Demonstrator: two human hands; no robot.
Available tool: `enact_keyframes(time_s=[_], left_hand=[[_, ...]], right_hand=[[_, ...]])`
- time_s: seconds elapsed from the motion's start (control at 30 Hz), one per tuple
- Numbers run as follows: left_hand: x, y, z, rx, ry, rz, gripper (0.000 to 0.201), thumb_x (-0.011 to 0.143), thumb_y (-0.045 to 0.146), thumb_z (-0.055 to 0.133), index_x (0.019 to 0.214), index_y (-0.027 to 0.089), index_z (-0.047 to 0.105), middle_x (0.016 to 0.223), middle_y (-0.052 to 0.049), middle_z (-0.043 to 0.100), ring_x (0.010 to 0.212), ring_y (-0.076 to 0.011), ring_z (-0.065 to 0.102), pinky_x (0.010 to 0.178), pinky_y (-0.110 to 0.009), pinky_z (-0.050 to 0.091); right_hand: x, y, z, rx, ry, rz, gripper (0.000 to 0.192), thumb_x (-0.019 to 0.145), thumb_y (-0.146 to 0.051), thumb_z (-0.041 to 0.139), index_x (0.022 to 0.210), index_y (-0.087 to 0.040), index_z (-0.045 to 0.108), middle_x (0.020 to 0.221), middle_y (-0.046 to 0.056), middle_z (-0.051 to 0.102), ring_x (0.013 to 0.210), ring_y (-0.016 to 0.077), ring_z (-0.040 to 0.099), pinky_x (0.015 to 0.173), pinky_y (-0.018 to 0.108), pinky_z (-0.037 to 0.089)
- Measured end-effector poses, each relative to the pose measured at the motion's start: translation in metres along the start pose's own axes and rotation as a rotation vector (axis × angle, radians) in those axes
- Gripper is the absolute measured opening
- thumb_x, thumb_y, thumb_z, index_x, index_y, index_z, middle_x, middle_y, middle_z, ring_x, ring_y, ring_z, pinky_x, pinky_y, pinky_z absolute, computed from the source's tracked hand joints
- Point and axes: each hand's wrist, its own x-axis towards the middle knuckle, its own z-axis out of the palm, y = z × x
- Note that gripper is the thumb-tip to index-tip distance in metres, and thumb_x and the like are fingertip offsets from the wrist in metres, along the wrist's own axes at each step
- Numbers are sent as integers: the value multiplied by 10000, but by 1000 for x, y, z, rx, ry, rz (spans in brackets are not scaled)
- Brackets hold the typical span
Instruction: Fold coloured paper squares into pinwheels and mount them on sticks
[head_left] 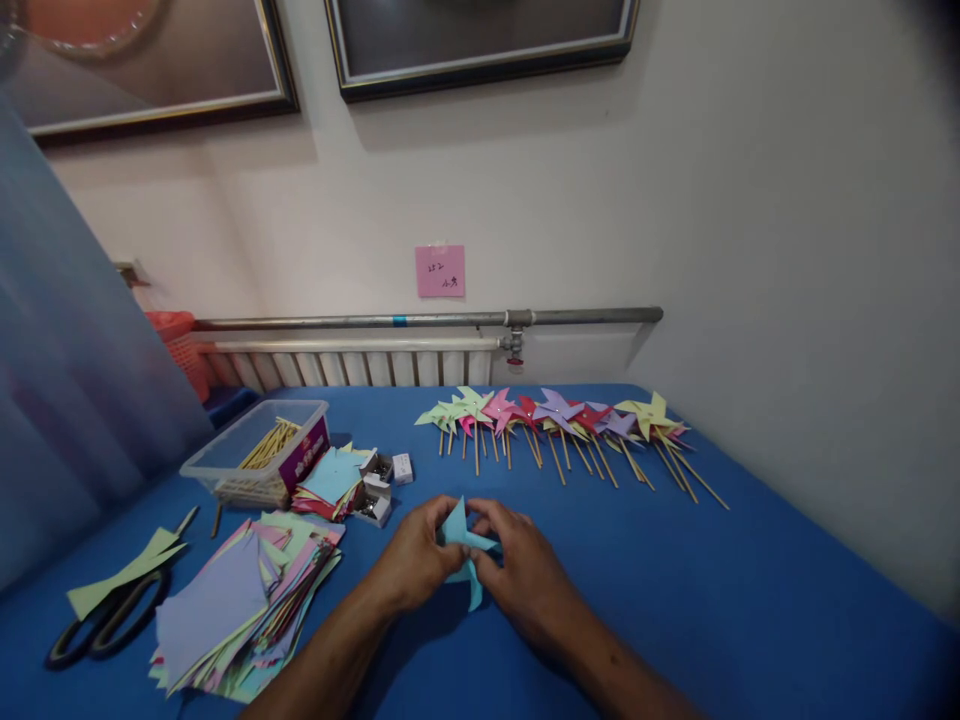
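Blue table [750, 600] against a white wall, radiator [352, 367] and pipe [420, 321] behind, pink note [440, 271] above. Left edge: scissors [105, 620] under a green strip [120, 575], paper stack [240, 600], clear tub [255, 450] of sticks, small boxes [379, 490]. Centre front: left hand [412, 565] and right hand [525, 575] both pinch a light-blue paper [465, 550], folded, just above the cloth. Behind, a row of pinwheels [562, 415] runs near the back edge. Right half of the table is bare blue to the wall; front right corner is free too.
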Motion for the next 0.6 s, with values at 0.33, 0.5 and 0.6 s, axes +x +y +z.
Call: enact_keyframes(time_s=[0.33,0.5,0.6], left_hand=[[6,-8,-5,-189,-18,-95,319,647,249,843,942,165,754,776,-5,725,664,-154,600,645,-250,426],[13,-12,-8,-288,177,-130,402,608,446,912,825,153,743,657,-1,671,584,-131,555,605,-244,402],[11,-10,-5,-390,216,-106,438,627,493,927,826,142,759,651,-1,659,587,-117,536,606,-236,411]], right_hand=[[1,1,7,243,-12,177,368,793,-194,689,1154,-238,749,825,-7,745,676,181,659,591,264,451],[10,7,8,446,113,263,303,726,-257,712,1027,-226,710,808,6,761,702,214,702,628,299,524],[13,11,11,559,201,289,318,679,-299,759,984,-233,696,859,36,792,791,253,746,709,339,575]])
